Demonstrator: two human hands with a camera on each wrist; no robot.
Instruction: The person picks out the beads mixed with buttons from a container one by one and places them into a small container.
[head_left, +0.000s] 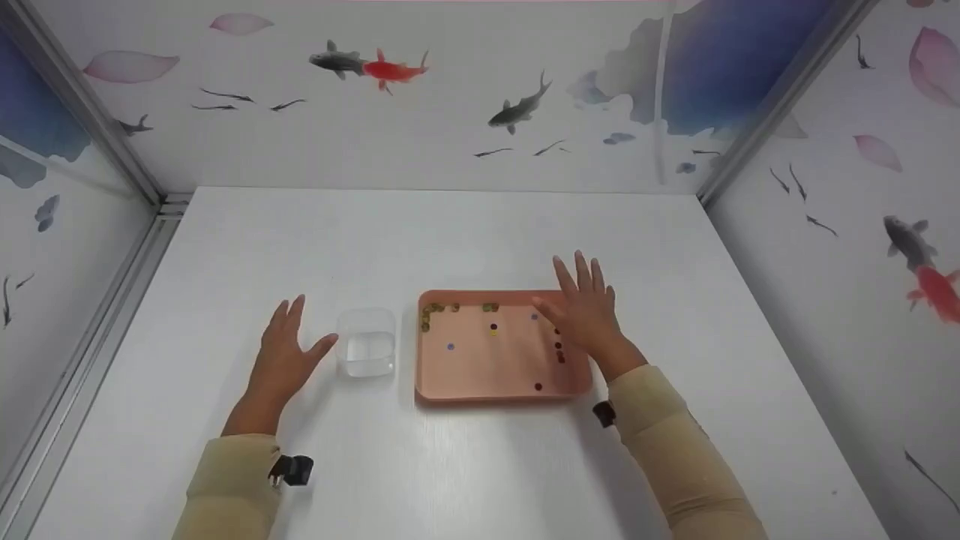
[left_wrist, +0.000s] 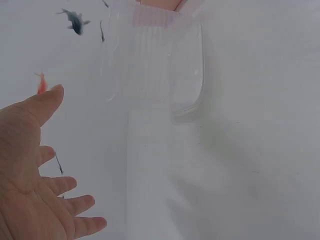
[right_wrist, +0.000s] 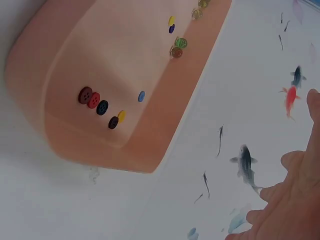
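A pinkish-orange tray point(head_left: 487, 375) lies on the white table. In it are several round buttons, among them a dark blue button point(right_wrist: 102, 107), a red button point(right_wrist: 94, 100) and a light blue button point(right_wrist: 141, 96). Glass marbles point(right_wrist: 181, 42) sit along its far side and far left corner. My right hand point(head_left: 591, 319) hovers over the tray's right end, fingers spread, holding nothing. Left of the tray stands a clear plastic container point(left_wrist: 150, 75). Beside it my left hand point(head_left: 281, 360) is held with fingers extended and thumb close to the container's wall; whether they touch I cannot tell.
White panels point(head_left: 450, 150) printed with fish and petals enclose the table point(head_left: 465, 480) at the back and both sides. Grey metal posts point(head_left: 787, 97) stand at the corners. Small black devices point(head_left: 298, 470) are worn at both wrists.
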